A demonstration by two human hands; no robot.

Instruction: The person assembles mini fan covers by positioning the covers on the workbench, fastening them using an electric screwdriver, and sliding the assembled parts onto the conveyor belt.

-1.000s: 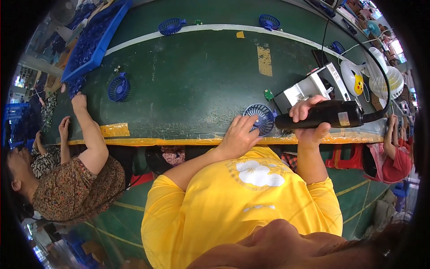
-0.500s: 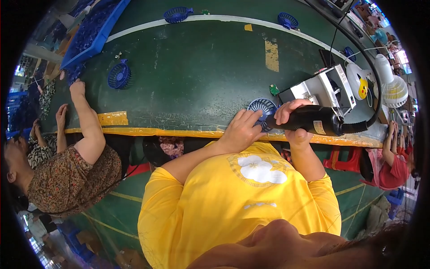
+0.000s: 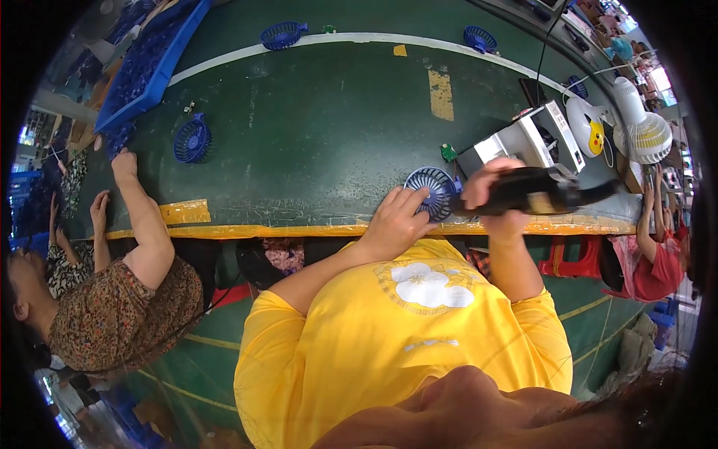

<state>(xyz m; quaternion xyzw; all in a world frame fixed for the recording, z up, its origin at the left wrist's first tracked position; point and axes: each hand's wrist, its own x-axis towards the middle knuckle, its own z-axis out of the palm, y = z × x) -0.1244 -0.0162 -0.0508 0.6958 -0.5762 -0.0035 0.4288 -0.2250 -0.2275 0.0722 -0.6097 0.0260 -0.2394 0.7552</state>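
Near the table's front edge lies a round blue fan housing (image 3: 428, 179) with a ribbed grille. My left hand (image 3: 396, 223) grips its near side, fingers bent over the rim. My right hand (image 3: 490, 183) is wrapped round a black electric screwdriver (image 3: 527, 193), held nearly level and smeared by motion. The screwdriver's front end points left, at the right side of the housing; its tip and any contact there cannot be made out. Just beyond the housing, a small green circuit board (image 3: 447, 152) rests on the table.
A white and black boxy device (image 3: 523, 142) stands right of the board, with a white fan (image 3: 645, 136) farther right. More blue fan housings (image 3: 192, 141) lie about the green table (image 3: 321, 112). Far left are a blue tray (image 3: 153, 93) and a co-worker (image 3: 127, 299) in a patterned top.
The screwdriver has swung in my right hand, its rear end and cable shifting. The blue fan housing has turned slightly under my left hand. The whole view has shifted a little.
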